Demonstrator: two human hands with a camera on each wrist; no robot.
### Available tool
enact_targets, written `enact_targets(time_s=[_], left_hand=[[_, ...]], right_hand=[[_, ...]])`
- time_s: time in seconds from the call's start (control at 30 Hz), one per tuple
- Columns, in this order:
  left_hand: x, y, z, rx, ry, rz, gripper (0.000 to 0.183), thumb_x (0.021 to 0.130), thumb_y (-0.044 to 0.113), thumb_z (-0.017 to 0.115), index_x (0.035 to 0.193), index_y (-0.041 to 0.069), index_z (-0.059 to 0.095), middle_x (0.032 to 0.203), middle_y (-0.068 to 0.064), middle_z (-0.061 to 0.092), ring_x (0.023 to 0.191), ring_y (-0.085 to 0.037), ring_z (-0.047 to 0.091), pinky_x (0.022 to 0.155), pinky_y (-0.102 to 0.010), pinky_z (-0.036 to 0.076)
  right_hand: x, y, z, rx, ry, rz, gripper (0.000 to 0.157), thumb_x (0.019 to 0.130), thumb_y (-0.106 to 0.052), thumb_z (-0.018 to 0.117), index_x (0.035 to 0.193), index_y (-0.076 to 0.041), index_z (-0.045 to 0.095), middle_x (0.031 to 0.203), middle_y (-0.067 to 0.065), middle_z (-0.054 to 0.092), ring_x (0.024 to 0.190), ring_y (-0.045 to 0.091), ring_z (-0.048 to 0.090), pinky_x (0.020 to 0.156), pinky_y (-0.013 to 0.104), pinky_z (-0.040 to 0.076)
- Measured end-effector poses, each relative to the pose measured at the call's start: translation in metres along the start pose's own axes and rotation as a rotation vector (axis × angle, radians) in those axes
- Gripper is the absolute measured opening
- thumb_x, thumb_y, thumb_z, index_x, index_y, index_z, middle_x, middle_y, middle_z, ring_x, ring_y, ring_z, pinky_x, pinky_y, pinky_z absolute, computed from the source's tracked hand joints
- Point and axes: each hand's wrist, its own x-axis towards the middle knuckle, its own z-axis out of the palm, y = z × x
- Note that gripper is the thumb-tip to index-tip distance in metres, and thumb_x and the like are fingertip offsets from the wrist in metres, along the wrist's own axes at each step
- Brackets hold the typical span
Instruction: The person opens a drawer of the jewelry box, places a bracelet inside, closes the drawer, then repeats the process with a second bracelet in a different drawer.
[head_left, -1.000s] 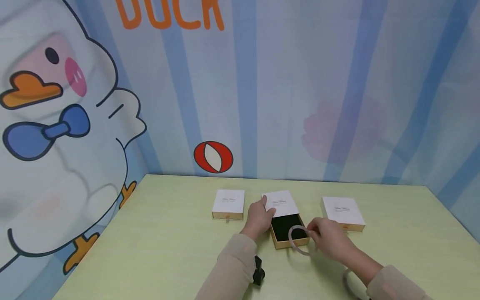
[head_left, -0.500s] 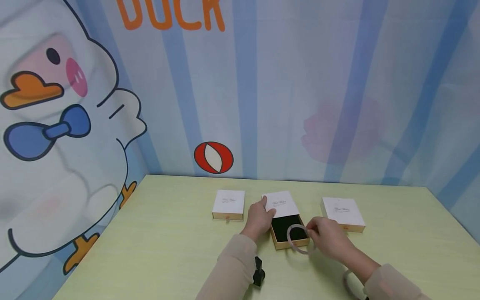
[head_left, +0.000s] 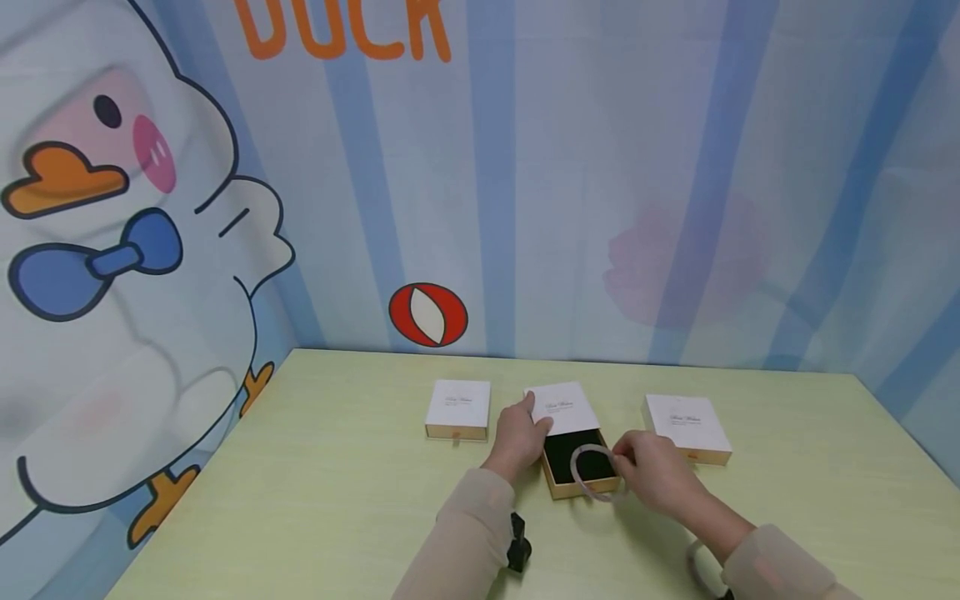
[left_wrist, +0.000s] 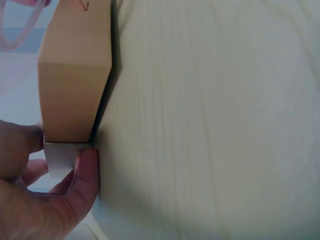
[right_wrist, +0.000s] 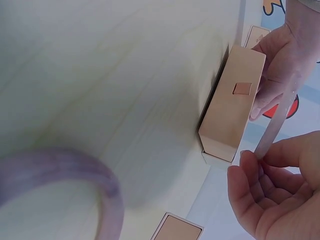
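Note:
A white box (head_left: 572,407) with printed lettering stands in the middle with its tan drawer (left_wrist: 72,102) pulled out toward the front. Dark lining (head_left: 567,452) shows inside. My left hand (head_left: 517,437) grips the white sleeve from the left, thumb and fingers on opposite sides in the left wrist view. Between thumb and fingertips, my right hand (head_left: 658,472) pinches a pale lilac bangle (head_left: 575,470). The ring is tilted and overlaps the drawer's front right part in the head view; in the right wrist view the bangle (right_wrist: 278,119) appears nearly edge-on.
A second bangle (right_wrist: 65,165) lies on the table (head_left: 337,500) below my right wrist. Two similar white boxes, both closed, flank the middle one: one on the left (head_left: 459,402), one on the right (head_left: 684,419). A printed cloth backdrop (head_left: 555,183) rises behind the table.
My right hand has moved the bangle slightly left and up in the head view, farther over the open drawer. The left hand and the boxes have stayed in place.

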Motion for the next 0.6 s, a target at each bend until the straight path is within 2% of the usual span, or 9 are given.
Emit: enact_targets(time_s=[0.6], left_hand=[[-0.0006, 0.0005, -0.0022, -0.023, -0.014, -0.004, 0.054, 0.095, 0.018, 0.055, 0.144, 0.001, 0.036, 0.147, -0.016, 0.041, 0.136, -0.031, 0.037, 0.11, -0.043, 0.034]], right_hand=[[0.0018, -0.0021, 0.0, -0.008, -0.009, 0.044, 0.011, 0.088, -0.009, 0.06, 0.083, 0.0, 0.065, 0.07, 0.004, 0.059, 0.058, 0.014, 0.048, 0.049, 0.027, 0.04]])
